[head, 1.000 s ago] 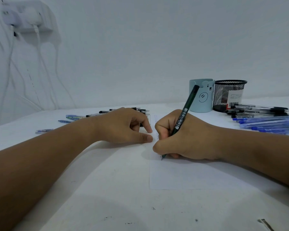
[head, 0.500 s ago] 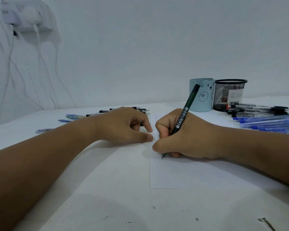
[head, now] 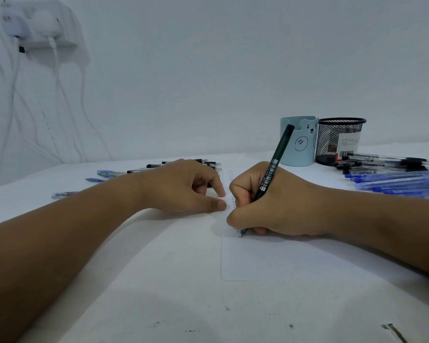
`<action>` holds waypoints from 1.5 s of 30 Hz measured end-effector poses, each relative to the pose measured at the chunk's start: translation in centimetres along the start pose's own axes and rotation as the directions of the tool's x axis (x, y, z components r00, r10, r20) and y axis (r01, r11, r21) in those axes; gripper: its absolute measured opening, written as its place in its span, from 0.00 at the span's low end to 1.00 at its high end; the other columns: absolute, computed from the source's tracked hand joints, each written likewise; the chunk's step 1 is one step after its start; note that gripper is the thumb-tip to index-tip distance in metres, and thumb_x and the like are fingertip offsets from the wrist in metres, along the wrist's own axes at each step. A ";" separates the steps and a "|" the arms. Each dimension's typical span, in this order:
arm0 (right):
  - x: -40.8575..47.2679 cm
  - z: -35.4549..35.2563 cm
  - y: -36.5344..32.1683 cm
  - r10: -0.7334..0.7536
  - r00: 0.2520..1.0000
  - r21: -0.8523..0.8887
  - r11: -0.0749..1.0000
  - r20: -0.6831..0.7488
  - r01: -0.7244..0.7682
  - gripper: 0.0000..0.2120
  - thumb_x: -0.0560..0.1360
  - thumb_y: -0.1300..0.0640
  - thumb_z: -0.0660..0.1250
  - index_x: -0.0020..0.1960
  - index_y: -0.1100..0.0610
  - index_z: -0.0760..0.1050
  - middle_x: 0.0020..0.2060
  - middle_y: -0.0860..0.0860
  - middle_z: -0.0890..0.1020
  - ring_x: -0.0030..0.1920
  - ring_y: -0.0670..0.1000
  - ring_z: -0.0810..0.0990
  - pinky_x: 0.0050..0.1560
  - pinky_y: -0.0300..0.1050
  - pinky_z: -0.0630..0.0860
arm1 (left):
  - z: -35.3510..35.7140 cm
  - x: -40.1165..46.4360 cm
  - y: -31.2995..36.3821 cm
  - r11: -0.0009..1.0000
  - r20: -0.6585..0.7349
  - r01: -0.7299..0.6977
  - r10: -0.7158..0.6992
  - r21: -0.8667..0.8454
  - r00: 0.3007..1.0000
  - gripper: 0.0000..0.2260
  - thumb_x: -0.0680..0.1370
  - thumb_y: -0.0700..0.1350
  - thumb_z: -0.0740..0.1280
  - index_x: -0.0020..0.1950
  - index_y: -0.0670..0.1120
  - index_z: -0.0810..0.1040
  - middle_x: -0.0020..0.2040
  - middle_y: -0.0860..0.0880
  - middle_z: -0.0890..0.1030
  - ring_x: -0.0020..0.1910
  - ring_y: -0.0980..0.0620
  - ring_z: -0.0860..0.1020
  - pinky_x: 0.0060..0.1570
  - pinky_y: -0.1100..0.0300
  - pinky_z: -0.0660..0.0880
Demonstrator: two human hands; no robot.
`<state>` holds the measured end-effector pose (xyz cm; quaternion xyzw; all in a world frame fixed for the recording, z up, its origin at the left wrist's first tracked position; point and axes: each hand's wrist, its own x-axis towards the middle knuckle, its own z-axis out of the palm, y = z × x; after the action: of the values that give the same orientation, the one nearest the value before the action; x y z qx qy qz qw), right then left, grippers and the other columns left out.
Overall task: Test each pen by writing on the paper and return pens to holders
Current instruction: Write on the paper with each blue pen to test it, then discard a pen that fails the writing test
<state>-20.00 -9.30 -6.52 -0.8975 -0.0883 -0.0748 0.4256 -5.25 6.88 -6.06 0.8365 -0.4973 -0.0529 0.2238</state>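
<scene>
Writing on the paper [head: 295, 261], the right hand [head: 278, 206] grips a dark green pen [head: 270, 174] with its fingers curled round the lower barrel. The tip projects below the fingers and touches the sheet just beside its left edge, next to a column of small marks. The pen's long axis runs from the tip, low and toward the person, up and away to the right; its capped end points at the pale blue holder [head: 299, 144] and the black mesh holder [head: 339, 142], which stand side by side beyond the knuckles.

The left hand [head: 183, 186] rests just beside the right, holding nothing. Its forefinger and thumb are extended and press at the paper's left edge; the other fingers are loosely curled.

Judgement: the test stroke is in progress. The return move calls for a lift along the pen's own axis toward the holders, and the right hand is nearer to them.

Loose blue and black pens [head: 394, 177] lie to the right of the writing fingers, near the mesh holder. More pens [head: 139, 169] lie beyond the left hand.
</scene>
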 end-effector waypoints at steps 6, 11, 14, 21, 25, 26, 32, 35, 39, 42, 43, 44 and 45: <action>0.1 0.0 0.2 -0.015 1.000 0.007 1.000 0.003 0.015 0.14 0.70 0.68 0.71 0.31 0.66 0.69 0.24 0.56 0.75 0.22 0.46 0.70 0.25 0.36 0.67 | 0.0 0.0 0.1 1.000 0.006 -0.002 0.002 -0.007 1.000 0.06 0.74 0.56 0.75 0.47 0.58 0.82 0.32 0.54 0.74 0.33 0.54 0.70 0.39 0.59 0.69; 0.2 -0.2 0.5 -0.029 0.999 0.024 0.999 -0.013 0.030 0.16 0.70 0.68 0.72 0.28 0.62 0.69 0.24 0.56 0.73 0.22 0.47 0.70 0.26 0.36 0.67 | 0.0 0.0 0.1 1.000 0.002 -0.004 0.004 -0.003 1.000 0.07 0.74 0.56 0.75 0.49 0.56 0.83 0.32 0.53 0.74 0.34 0.54 0.71 0.40 0.59 0.69; 0.5 0.0 0.9 -0.059 0.997 0.142 0.988 -0.045 0.065 0.18 0.71 0.66 0.74 0.28 0.58 0.70 0.22 0.54 0.73 0.22 0.49 0.69 0.25 0.37 0.66 | 0.0 -0.1 0.2 1.000 0.006 0.001 -0.001 -0.011 1.000 0.08 0.74 0.56 0.74 0.50 0.56 0.83 0.33 0.52 0.74 0.33 0.54 0.71 0.39 0.59 0.69; 1.3 -1.5 1.8 -0.148 0.960 0.298 0.930 -0.238 0.217 0.05 0.73 0.67 0.73 0.47 0.60 0.83 0.40 0.52 0.86 0.37 0.48 0.82 0.41 0.41 0.79 | 0.0 0.1 -0.1 0.999 -0.011 -0.013 0.013 0.036 1.000 0.04 0.74 0.57 0.75 0.46 0.61 0.82 0.32 0.56 0.74 0.33 0.57 0.72 0.40 0.60 0.70; 2.3 -2.6 2.9 -0.077 0.924 0.175 0.973 -0.374 0.152 0.05 0.79 0.61 0.69 0.44 0.57 0.81 0.40 0.52 0.86 0.42 0.51 0.85 0.44 0.47 0.80 | 0.1 0.1 -0.3 1.000 -0.045 -0.008 0.007 -0.023 0.999 0.08 0.74 0.54 0.75 0.51 0.54 0.84 0.32 0.55 0.74 0.33 0.57 0.71 0.39 0.62 0.69; 2.5 -2.9 3.3 -0.071 0.917 0.093 0.989 -0.391 0.116 0.06 0.79 0.59 0.69 0.43 0.56 0.80 0.36 0.51 0.85 0.38 0.48 0.83 0.43 0.45 0.79 | 0.1 0.2 -0.4 0.998 -0.085 -0.005 -0.001 -0.061 0.996 0.07 0.75 0.53 0.76 0.51 0.54 0.84 0.32 0.54 0.74 0.33 0.57 0.70 0.38 0.62 0.69; 2.3 -3.7 4.5 -0.069 0.903 -0.209 0.978 -0.424 -0.023 0.08 0.77 0.48 0.70 0.43 0.50 0.84 0.37 0.56 0.82 0.33 0.44 0.73 0.35 0.35 0.70 | 0.2 0.8 -0.1 0.911 -0.365 -0.028 -0.137 -0.412 0.921 0.11 0.78 0.45 0.72 0.60 0.54 0.78 0.36 0.50 0.82 0.33 0.53 0.78 0.32 0.63 0.73; 2.4 -3.8 4.5 -0.080 0.899 -0.179 0.984 -0.430 0.002 0.06 0.76 0.49 0.73 0.42 0.49 0.85 0.36 0.55 0.82 0.33 0.44 0.73 0.35 0.33 0.69 | 0.4 0.8 0.6 0.862 -0.440 -0.084 -0.169 -0.499 0.882 0.07 0.80 0.40 0.69 0.54 0.50 0.82 0.38 0.47 0.84 0.34 0.51 0.79 0.34 0.58 0.74; 2.3 -6.1 3.5 -0.015 0.862 0.086 0.994 -0.507 0.067 0.04 0.72 0.55 0.78 0.45 0.52 0.84 0.33 0.52 0.82 0.32 0.45 0.77 0.40 0.40 0.76 | -0.2 1.0 2.0 0.850 -0.478 -0.113 -0.175 -0.514 0.861 0.06 0.80 0.39 0.69 0.49 0.48 0.84 0.40 0.47 0.85 0.36 0.52 0.79 0.36 0.59 0.76; 0.3 -9.8 1.7 -0.001 0.845 0.172 0.979 -0.535 0.110 0.03 0.74 0.63 0.74 0.47 0.57 0.83 0.35 0.52 0.85 0.33 0.47 0.80 0.43 0.41 0.80 | -1.2 1.8 4.7 0.835 -0.451 -0.166 -0.108 -0.525 0.886 0.07 0.80 0.40 0.69 0.46 0.49 0.86 0.41 0.47 0.85 0.37 0.52 0.79 0.38 0.56 0.76; -0.9 -11.1 1.3 0.008 0.837 0.196 0.973 -0.547 0.118 0.04 0.74 0.64 0.74 0.48 0.58 0.84 0.36 0.53 0.86 0.35 0.48 0.82 0.46 0.43 0.81 | -1.3 2.4 5.9 0.839 -0.451 -0.180 -0.085 -0.513 0.889 0.07 0.80 0.40 0.70 0.46 0.49 0.86 0.41 0.47 0.85 0.37 0.52 0.79 0.39 0.56 0.76; -2.2 -12.3 1.1 0.017 0.825 0.213 0.969 -0.565 0.126 0.05 0.74 0.65 0.73 0.50 0.59 0.84 0.38 0.55 0.87 0.37 0.50 0.83 0.48 0.46 0.82 | -1.2 3.0 7.4 0.840 -0.452 -0.201 -0.059 -0.505 0.890 0.06 0.80 0.41 0.70 0.48 0.49 0.86 0.41 0.48 0.85 0.38 0.52 0.79 0.40 0.56 0.76; -3.9 -13.3 1.0 0.024 0.806 0.223 0.966 -0.591 0.135 0.06 0.74 0.66 0.73 0.50 0.60 0.83 0.39 0.57 0.86 0.38 0.52 0.83 0.50 0.48 0.83 | -0.9 3.7 9.1 0.830 -0.453 -0.227 -0.035 -0.510 0.891 0.05 0.80 0.41 0.70 0.50 0.49 0.85 0.41 0.48 0.85 0.38 0.53 0.79 0.40 0.56 0.76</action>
<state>-24.37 -20.63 0.22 -0.7649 0.0129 -0.3499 0.5407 -10.48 0.34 -0.83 0.6991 -0.4390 0.0100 0.5642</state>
